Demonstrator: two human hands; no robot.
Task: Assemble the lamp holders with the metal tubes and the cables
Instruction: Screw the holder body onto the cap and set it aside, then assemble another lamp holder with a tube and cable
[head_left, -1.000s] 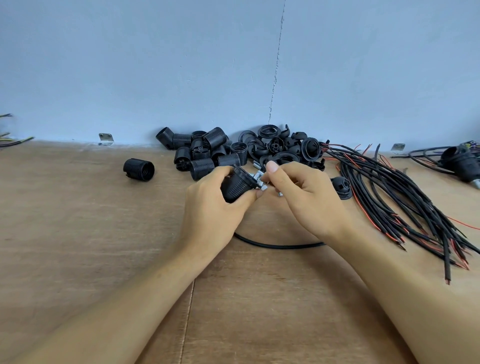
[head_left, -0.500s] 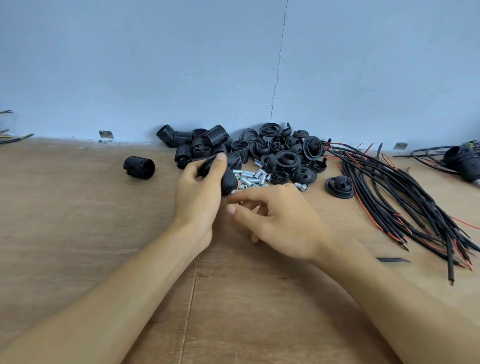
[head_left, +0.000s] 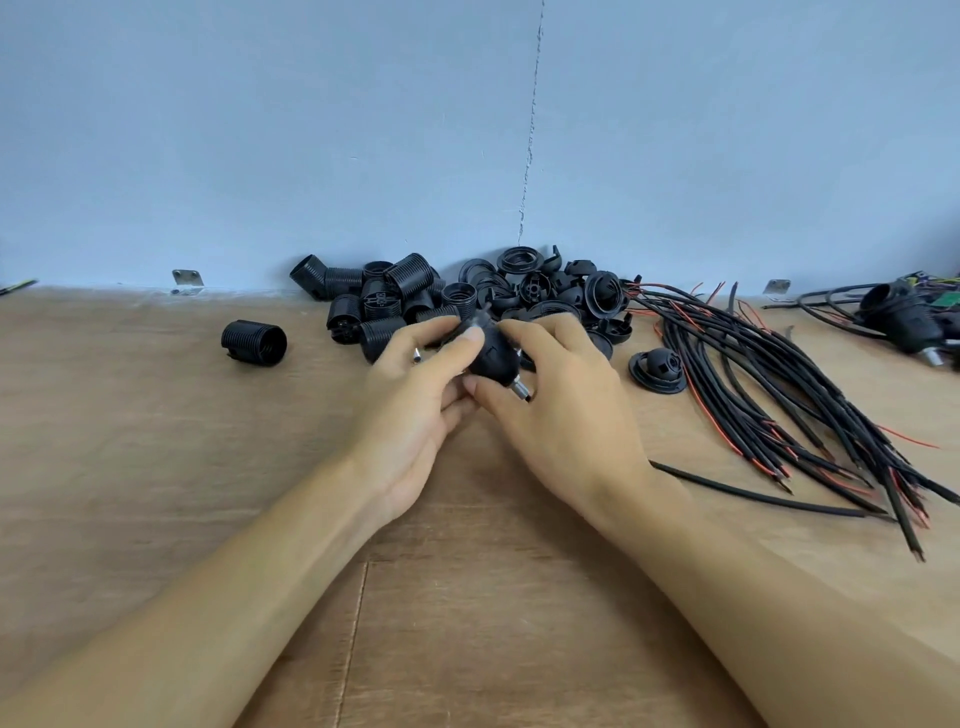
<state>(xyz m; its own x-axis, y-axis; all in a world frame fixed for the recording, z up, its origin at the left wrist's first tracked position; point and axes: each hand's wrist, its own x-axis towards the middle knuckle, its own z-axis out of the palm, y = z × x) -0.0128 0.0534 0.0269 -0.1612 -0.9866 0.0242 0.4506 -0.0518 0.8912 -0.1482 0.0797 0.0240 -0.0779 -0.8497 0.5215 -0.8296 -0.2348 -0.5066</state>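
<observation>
Left forearm is extending from 7 o'clock, right from 5 o'clock; left hand (head_left: 415, 415) and right hand (head_left: 566, 421) are jointly gripping one lamp holder (head_left: 491, 358), fingers curled.

Only one view is given: a wide-angle camera worn on the head, pointed forward and down over the bench (head_left: 156, 467) toward the wall (head_left: 260, 130). The bench is seen from close by.

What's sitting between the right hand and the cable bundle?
Head view: one black dome-shaped cap lies on the table between the right hand and the cable bundle, clear of the hand.
</observation>
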